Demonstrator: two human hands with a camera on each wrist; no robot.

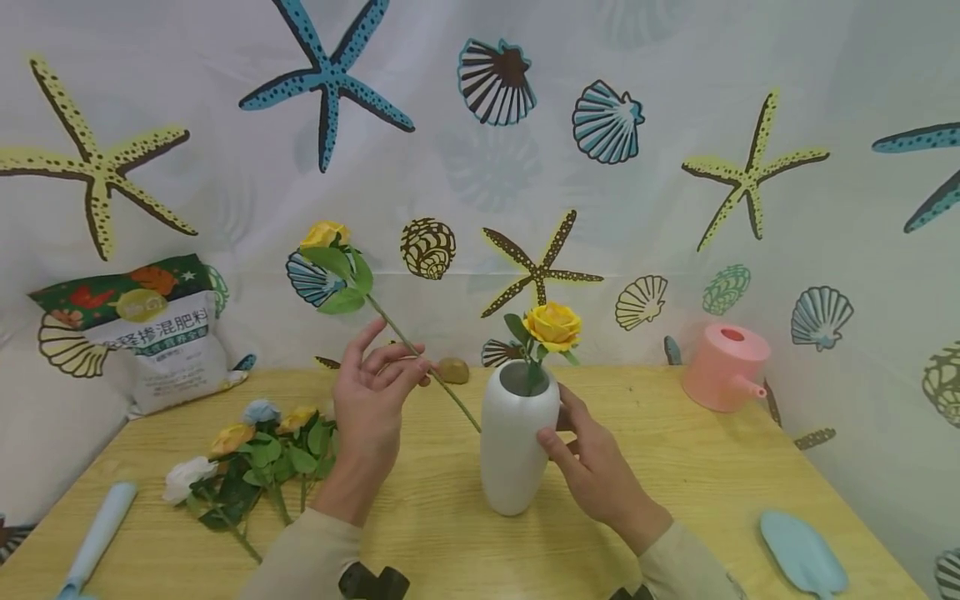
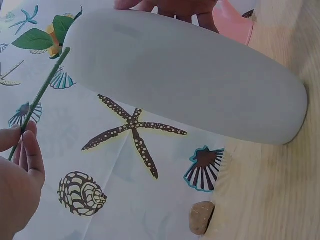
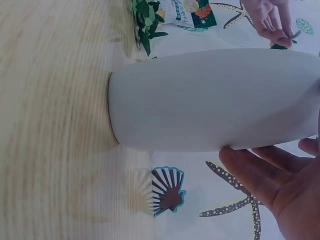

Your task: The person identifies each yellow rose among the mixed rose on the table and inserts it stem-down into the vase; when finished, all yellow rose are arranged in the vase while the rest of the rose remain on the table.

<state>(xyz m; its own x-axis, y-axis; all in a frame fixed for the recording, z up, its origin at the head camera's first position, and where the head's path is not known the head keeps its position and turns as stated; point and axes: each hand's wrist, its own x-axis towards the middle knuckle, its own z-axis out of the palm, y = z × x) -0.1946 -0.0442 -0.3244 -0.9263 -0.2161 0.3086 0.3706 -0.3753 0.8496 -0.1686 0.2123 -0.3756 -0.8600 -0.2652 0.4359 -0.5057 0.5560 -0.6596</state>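
Note:
Between thumb and fingers, my left hand (image 1: 378, 400) pinches the green stem of a yellow rose (image 1: 326, 236). Its bloom leans up to the left, and the lower stem end comes close beside the white vase (image 1: 513, 450) in the head view. A second yellow rose (image 1: 553, 327) stands in that vase, its bloom above the rim. My right hand (image 1: 592, 467) holds the vase by its right side, thumb toward me and fingers behind. The left wrist view shows the cut stem tip (image 2: 66, 51) overlapping the vase near its mouth.
Several artificial flowers (image 1: 273, 454) lie at the left, before a fertilizer bag (image 1: 176, 350). A blue-handled tool (image 1: 101, 533) lies front left, a light-blue scoop (image 1: 802, 550) front right. A pink watering can (image 1: 723, 367) stands back right; a brown stone (image 1: 453, 371) sits at the back edge.

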